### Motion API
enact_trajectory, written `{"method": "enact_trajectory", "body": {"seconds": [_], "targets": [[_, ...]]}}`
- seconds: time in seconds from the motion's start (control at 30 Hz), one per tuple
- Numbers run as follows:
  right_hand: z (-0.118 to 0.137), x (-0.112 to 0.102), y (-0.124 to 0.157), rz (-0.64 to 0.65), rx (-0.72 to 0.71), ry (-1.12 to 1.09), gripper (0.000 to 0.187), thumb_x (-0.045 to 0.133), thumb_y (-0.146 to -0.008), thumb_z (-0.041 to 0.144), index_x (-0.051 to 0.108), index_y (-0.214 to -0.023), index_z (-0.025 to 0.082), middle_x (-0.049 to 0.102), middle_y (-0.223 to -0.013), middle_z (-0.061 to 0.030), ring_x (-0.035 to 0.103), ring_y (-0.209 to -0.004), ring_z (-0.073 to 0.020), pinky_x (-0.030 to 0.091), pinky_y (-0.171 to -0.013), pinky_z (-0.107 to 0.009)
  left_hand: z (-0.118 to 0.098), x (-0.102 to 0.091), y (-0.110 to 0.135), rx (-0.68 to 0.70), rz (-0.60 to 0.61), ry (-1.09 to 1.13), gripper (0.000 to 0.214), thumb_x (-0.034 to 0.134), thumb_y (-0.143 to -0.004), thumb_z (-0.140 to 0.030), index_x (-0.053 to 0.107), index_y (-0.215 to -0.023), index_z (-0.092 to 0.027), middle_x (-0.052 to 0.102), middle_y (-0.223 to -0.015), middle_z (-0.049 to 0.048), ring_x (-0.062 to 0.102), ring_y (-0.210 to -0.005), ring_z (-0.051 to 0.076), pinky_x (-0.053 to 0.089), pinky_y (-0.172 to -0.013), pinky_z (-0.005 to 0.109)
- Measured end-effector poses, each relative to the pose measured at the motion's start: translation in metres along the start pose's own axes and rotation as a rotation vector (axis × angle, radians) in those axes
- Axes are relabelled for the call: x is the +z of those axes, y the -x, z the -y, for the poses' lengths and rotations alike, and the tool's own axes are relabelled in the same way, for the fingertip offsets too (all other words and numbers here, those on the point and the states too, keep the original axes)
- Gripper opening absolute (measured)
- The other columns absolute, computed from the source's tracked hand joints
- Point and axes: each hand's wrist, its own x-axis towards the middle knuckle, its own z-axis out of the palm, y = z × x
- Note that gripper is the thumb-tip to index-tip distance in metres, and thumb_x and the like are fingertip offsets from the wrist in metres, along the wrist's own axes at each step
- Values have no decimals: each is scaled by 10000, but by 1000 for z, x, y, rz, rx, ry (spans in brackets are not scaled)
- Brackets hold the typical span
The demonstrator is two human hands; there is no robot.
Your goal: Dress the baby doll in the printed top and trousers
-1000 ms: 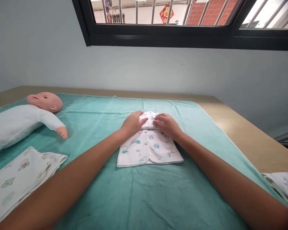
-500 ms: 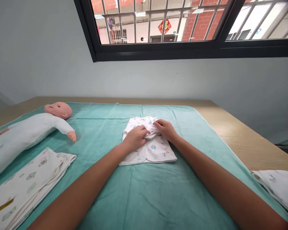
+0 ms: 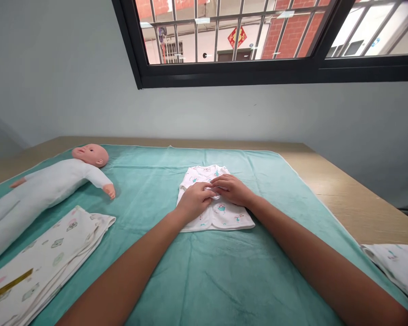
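A small white baby shirt (image 3: 220, 216) with a teal and pink print lies spread on the green cloth in front of me. My left hand (image 3: 196, 199) rests on its left half, fingers curled in on the front opening. From the other side, my right hand (image 3: 233, 188) reaches over the chest, its bent fingers meeting the left fingertips at the middle. Both hands grip the fabric there, though the fingertips cover the exact spot held. The collar and the lower hem show beyond and below my hands.
A doll (image 3: 54, 183) in a white suit lies at the left. Nearer me is a folded printed cloth (image 3: 58, 253) with a gold strip. Another folded white cloth (image 3: 399, 265) sits at the right edge. The green cloth (image 3: 258, 280) covers most of the wooden table (image 3: 339, 190).
My right hand has moved left and slightly down from the shirt's upper right to the middle, joining my left hand. The view has shifted slightly.
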Motion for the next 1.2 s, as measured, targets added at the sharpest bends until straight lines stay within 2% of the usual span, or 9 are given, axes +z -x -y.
{"method": "enact_trajectory", "body": {"seconds": [0.23, 0.43, 0.6, 0.7, 0.8, 0.9, 1.0, 1.1, 1.2], "targets": [[8, -3, -1, 126, 106, 5, 301, 594, -888, 322, 700, -1168, 296, 625, -1357, -35, 560, -1258, -243, 375, -1091, -413, -7, -6, 2, 78, 35, -90, 163, 615, -902, -321, 744, -874, -226, 650, -1023, 87, 558, -1007, 242, 483, -889, 415], [15, -10, -4, 248, 170, -58, 389, 601, -859, 300, 674, -1241, 303, 537, -1456, -12, 506, -1328, -250, 387, -1104, -401, -17, -11, 3, 222, 34, -279, 226, 500, -948, -239, 695, -846, -188, 637, -936, 111, 551, -943, 253, 453, -791, 418], [26, 3, -2, 112, 76, 99, 307, 549, -820, 163, 746, -1025, 279, 704, -1215, -33, 621, -1167, -232, 453, -1006, -356, -16, -11, 3, 179, 23, -276, 217, 469, -957, -227, 670, -897, -174, 654, -950, 106, 561, -929, 254, 435, -768, 407], [29, 10, 0, -39, 190, 155, 280, 513, -850, 194, 727, -1022, 251, 746, -1038, -55, 670, -1002, -235, 477, -916, -358, -15, -11, 2, 125, 6, -248, 211, 466, -958, -228, 648, -869, -170, 667, -925, 109, 577, -915, 257, 432, -778, 403], [27, 6, 1, -310, 413, 67, 261, 491, -887, 284, 701, -1030, 225, 740, -931, -55, 667, -861, -222, 489, -827, -344, -11, -17, -1, -96, -87, -74, 166, 500, -951, -273, 628, -882, -193, 680, -897, 82, 601, -878, 225, 452, -788, 361], [16, -9, 6, -599, 553, -135, 271, 518, -885, 406, 673, -988, 209, 717, -880, -44, 649, -807, -207, 501, -763, -322, 4, -33, -5, -467, -305, 236, 182, 483, -956, -350, 598, -929, -210, 681, -881, 38, 624, -829, 177, 488, -743, 290], [-6, -31, 18, -807, 658, -268, 294, 542, -861, 477, 635, -909, 202, 677, -815, -31, 620, -735, -186, 510, -678, -302, 33, -56, -5, -796, -542, 478, 237, 444, -953, -397, 556, -975, -189, 663, -870, 32, 643, -755, 150, 490, -588, 234], [-32, -50, 34, -889, 816, -163, 269, 544, -849, 456, 569, -760, 203, 605, -717, -5, 575, -669, -153, 497, -625, -270, 66, -77, 2, -1043, -675, 490, 235, 406, -957, -374, 511, -1054, -187, 660, -957, 36, 661, -707, 113, 472, -510, 191], [-51, -59, 47, -819, 974, -108, 252, 538, -840, 429, 551, -737, 200, 548, -620, 17, 543, -568, -138, 484, -549, -262, 94, -92, 15, -1177, -620, 345, 220, 334, -979, -309, 499, -1051, -182, 665, -926, 48, 670, -683, 122, 506, -539, 215]]}}
